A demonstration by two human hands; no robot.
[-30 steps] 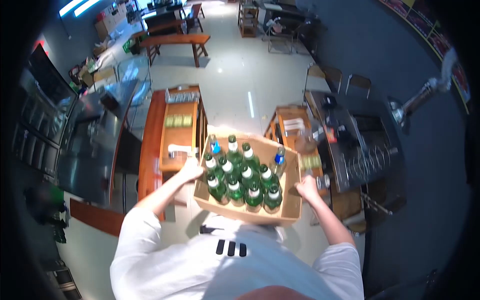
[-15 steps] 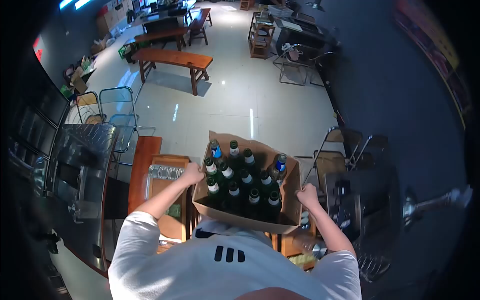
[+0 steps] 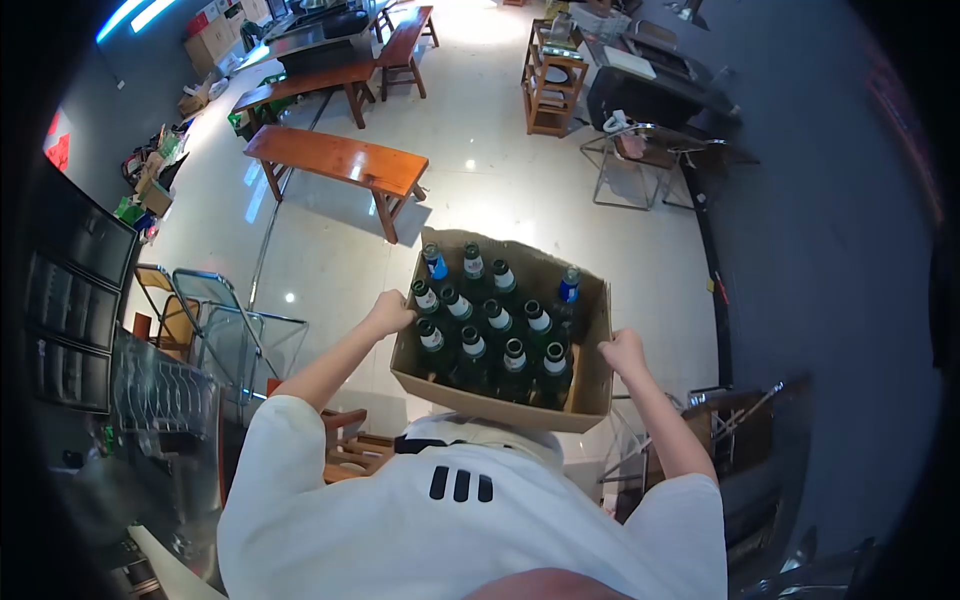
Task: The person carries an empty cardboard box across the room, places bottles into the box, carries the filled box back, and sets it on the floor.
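Observation:
In front of my body I hold an open cardboard box (image 3: pixel 500 400) off the floor. Several green glass bottles (image 3: pixel 473 345) stand in it, necks up; two of them, a back-left bottle (image 3: pixel 434 262) and a back-right bottle (image 3: pixel 569 290), carry blue neck labels. My left hand (image 3: pixel 390 313) is closed around the box's left side near the top edge. On the opposite side, my right hand (image 3: pixel 625 353) grips the right wall. The fingertips of both hands are partly hidden by the cardboard.
Ahead to the left stands a wooden bench (image 3: pixel 340 160), with another bench (image 3: pixel 402 60) behind it. A wooden shelf cart (image 3: pixel 553 90) and a folding chair (image 3: pixel 640 160) are ahead right. Folding chairs (image 3: pixel 215 300) stand at left; more chairs (image 3: pixel 730 420) are close on my right.
I have moved forward with the box between my hands. The bench, cart and chairs now appear nearer, and the tables beside me have slipped back.

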